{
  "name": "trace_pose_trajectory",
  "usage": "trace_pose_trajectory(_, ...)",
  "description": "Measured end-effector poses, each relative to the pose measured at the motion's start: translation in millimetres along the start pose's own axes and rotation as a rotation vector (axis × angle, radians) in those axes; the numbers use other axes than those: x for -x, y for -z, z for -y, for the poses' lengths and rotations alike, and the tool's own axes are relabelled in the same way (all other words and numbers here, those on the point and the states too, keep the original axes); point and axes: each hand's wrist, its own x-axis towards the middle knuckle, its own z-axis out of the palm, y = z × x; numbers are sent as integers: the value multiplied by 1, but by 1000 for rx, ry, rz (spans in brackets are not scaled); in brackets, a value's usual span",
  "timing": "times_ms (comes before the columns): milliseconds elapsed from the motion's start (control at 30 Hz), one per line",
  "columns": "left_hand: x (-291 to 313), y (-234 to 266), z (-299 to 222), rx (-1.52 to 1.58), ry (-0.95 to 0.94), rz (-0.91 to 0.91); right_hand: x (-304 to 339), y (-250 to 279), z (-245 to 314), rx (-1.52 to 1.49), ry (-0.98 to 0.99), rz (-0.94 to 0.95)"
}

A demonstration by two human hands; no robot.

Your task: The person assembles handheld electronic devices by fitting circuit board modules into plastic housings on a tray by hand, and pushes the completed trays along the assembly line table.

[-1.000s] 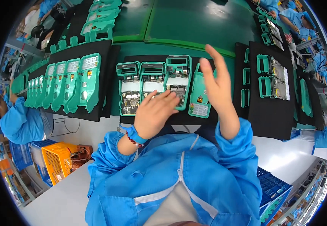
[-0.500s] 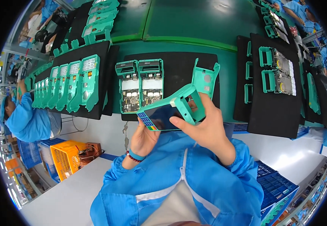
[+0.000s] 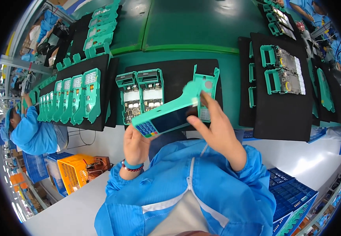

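Between my two hands is a green handheld payment terminal (image 3: 170, 118) with a dark screen and a blue keypad, held tilted above the front of a black mat. My left hand (image 3: 136, 143) grips its keypad end from below. At the wider far end, the fingers of my right hand (image 3: 219, 131) reach behind it and the thumb rests at the screen's edge. Behind the terminal, a green housing part (image 3: 208, 83) lies on the mat, partly hidden. Left of it lie two opened green terminal bodies (image 3: 143, 94) with circuit boards showing.
The black mat (image 3: 178, 74) rests on a green bench (image 3: 194, 23). A row of green shells (image 3: 87, 94) stands on a mat at left. Terminal bodies with circuit boards (image 3: 284, 70) lie on the right mat. A yellow crate (image 3: 74, 171) and a co-worker (image 3: 35, 129) are at left.
The terminal has turned in my hands: its open far end no longer faces me, and its side and screen show more. Both hands have shifted slightly left with it.
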Motion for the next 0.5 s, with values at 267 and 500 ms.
trace_pose_trajectory(267, -53, -20, 12, -1597, -791, 417, 14, 68, 15, -221, -110, -102)
trace_pose_trajectory(500, -42, -9, 35, -1758, -560, 445, 31, 142, -12, -724, -483, -496)
